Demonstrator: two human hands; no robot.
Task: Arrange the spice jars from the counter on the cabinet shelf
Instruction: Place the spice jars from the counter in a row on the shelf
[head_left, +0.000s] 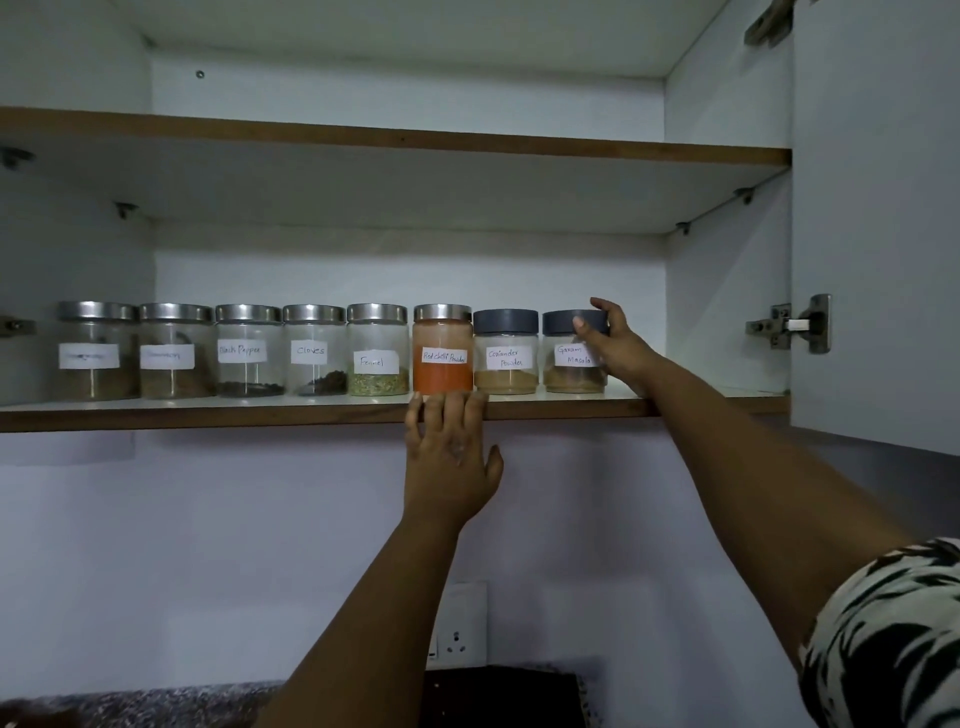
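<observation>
Several labelled spice jars stand in one row on the lower cabinet shelf (208, 413). From the left come two with blurred labels, then black pepper (249, 351), cloves (315, 349), fennel (377, 349), red chilli powder (442, 348), coriander powder (505, 351) and garam masala (569, 364). The last two have grey lids, the others steel lids. My right hand (615, 345) grips the garam masala jar at its right side and lid. My left hand (451, 457) lies flat with its fingertips on the shelf's front edge, just below the red chilli jar, holding nothing.
An upper shelf (395, 137) spans the cabinet above. The open cabinet door (878, 218) with its hinge (789, 325) is at the right. Shelf room remains right of the last jar. Below are a wall socket (460, 626) and a speckled counter (156, 706).
</observation>
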